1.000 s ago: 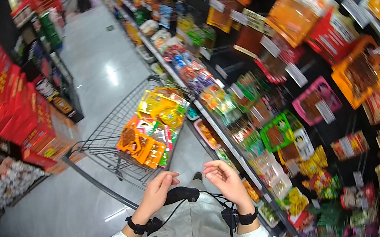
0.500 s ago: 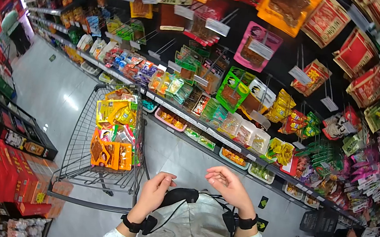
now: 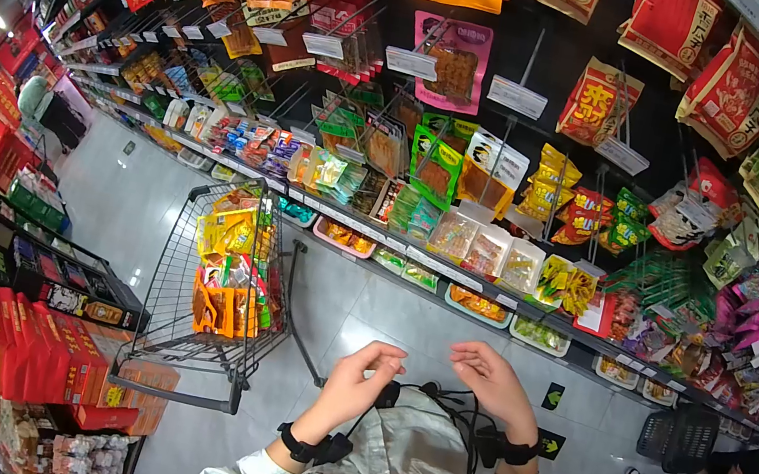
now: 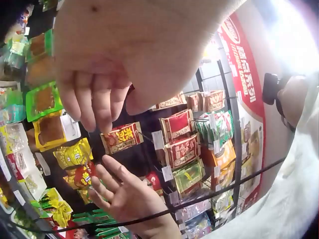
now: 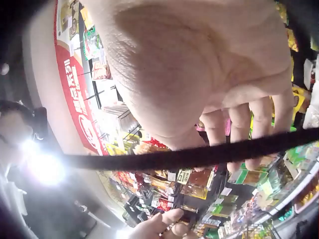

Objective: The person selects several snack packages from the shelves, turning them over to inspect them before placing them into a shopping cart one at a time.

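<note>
Two hands hung before the person's chest, near each other but apart: the left hand (image 3: 359, 381) with loosely curled fingers, the right hand (image 3: 494, 379) relaxed, both empty. One black cable (image 5: 199, 155) ran just beneath them. One shopping cart (image 3: 161, 280) holding snack packets stood on the floor beside the shelf (image 3: 435, 265).

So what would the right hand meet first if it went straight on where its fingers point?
Probably the left hand: the right hand points its fingers at it, though depth is unclear.
</note>
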Available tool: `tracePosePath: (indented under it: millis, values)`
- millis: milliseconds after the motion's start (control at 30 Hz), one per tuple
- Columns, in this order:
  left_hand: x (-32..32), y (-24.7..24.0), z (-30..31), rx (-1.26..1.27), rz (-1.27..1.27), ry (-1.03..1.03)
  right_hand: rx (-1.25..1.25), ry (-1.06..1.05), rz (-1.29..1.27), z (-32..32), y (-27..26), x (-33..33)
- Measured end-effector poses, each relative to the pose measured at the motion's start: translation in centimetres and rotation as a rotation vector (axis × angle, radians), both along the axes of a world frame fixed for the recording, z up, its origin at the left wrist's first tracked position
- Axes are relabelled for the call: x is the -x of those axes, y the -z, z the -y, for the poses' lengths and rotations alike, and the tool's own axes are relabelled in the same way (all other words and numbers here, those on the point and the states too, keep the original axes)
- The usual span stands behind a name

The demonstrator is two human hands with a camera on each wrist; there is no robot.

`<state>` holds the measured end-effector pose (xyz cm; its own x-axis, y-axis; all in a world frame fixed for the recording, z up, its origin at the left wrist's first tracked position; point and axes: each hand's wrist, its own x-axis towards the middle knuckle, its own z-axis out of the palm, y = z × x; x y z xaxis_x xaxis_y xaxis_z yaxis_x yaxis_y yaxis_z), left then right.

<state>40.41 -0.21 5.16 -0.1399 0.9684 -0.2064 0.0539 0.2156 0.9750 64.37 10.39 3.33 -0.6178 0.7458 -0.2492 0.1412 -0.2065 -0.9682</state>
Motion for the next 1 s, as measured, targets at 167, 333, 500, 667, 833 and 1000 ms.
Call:
tracePosePath:
  millis: [167,333,500,667,833,1000]
  values:
    - [-1.3,-1.7,-2.0,-0.068,-0.185,0.084,0.055,0.032,-0.046,-1.6,1.2,-1.7]
    - [0.5,-1.7,-4.1,-0.006,-0.152,0.046,0.035,0.043,-0.064,-3.1,1.7,0.6]
    - [4.8,-0.1,-7.0,-0.051,-0.118,0.056,0.018,0.028,-0.032,-5.8,0.7,4.9]
    - [12.6,1.4,-11.4,-0.119,-0.087,0.104,-0.096,0.091,-0.004,-9.9,-0.8,11.6]
    - [20.5,-1.4,-15.8,-0.225,-0.100,0.075,-0.194,0.312,-0.108,-14.3,-3.8,18.8]
    - [25.9,-3.0,-20.0,-0.314,0.048,0.032,-0.454,0.642,-0.270,-18.7,-6.6,24.4]
